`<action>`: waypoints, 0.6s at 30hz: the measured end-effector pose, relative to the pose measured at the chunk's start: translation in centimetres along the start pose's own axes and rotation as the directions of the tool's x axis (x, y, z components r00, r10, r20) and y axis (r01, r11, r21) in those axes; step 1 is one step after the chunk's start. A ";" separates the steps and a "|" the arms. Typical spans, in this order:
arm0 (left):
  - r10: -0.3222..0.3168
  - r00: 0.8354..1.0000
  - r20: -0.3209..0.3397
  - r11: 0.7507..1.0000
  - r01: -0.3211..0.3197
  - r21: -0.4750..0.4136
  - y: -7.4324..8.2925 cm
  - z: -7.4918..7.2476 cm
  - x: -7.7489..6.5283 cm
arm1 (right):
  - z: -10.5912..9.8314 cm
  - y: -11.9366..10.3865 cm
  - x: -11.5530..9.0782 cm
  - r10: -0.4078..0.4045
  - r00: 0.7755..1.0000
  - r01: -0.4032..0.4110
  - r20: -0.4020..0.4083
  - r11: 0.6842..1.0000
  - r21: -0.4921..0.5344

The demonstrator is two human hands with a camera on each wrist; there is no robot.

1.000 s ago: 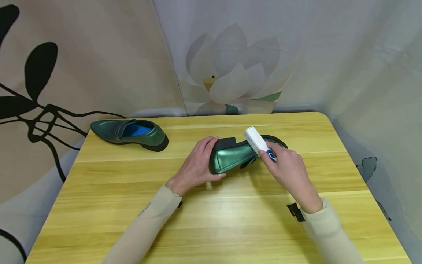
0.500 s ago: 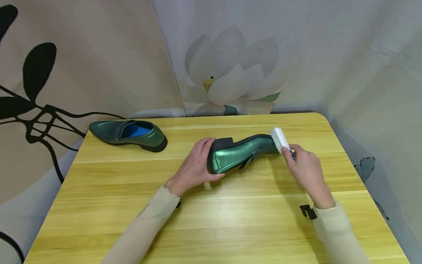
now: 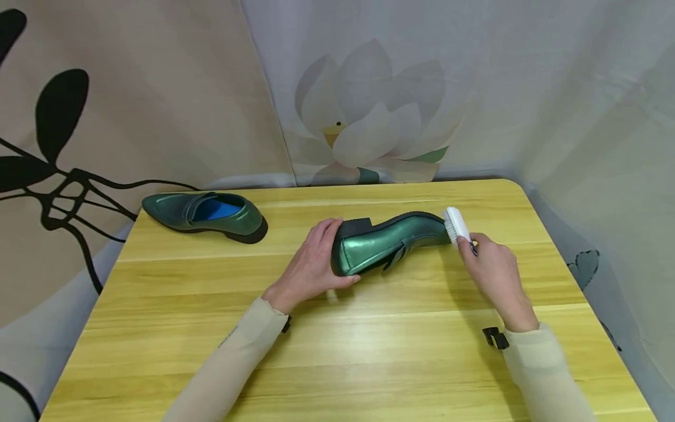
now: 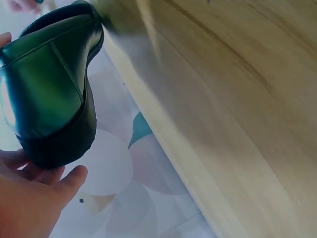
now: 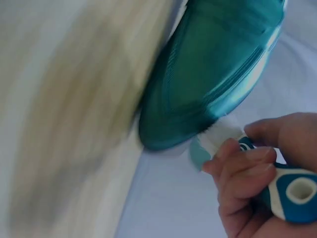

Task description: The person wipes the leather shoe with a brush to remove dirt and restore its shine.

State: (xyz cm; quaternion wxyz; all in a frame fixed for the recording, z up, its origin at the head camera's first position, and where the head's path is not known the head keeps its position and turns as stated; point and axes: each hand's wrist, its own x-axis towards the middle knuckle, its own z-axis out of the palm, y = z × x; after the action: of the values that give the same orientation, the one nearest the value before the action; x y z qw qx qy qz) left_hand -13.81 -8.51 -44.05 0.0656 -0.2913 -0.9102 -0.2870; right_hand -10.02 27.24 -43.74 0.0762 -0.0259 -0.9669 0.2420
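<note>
A shiny green loafer [image 3: 390, 243], black-soled, is held on its side by my left hand [image 3: 311, 266], which grips it round the heel. In the left wrist view the loafer's heel end [image 4: 49, 94] rests between thumb and fingers. My right hand [image 3: 493, 269] holds a white scrubbing brush [image 3: 456, 224] with its bristles at the loafer's toe tip. From the right wrist view, fingers curl round the brush's blue and white handle [image 5: 292, 191], and the toe [image 5: 198, 84] sits right by the bristles, which the toe partly hides.
A second green loafer [image 3: 205, 214] with a blue insole stands upright at the table's back left. The wooden table [image 3: 369, 357] ends at a back edge, behind which hangs a curtain [image 3: 390, 105] printed with a flower.
My right hand has moved the brush rightward along the loafer, from mid-sole to the toe tip. The left hand stays at the heel, and the loafer has barely shifted.
</note>
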 end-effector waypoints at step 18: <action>-0.084 0.996 -0.017 0.996 0.083 -0.044 1.4 -0.1 0.6 | 2.6 -10.7 -3.1 -0.479 0.860 0.481 -0.176 0.876 -0.035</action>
State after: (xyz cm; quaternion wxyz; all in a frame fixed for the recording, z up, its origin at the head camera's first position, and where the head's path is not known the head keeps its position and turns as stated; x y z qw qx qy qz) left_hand -13.54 -7.29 -43.13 0.0559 -0.2517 -0.9145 -0.3117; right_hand -7.52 16.39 -41.37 0.2206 0.1944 -0.9308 0.2171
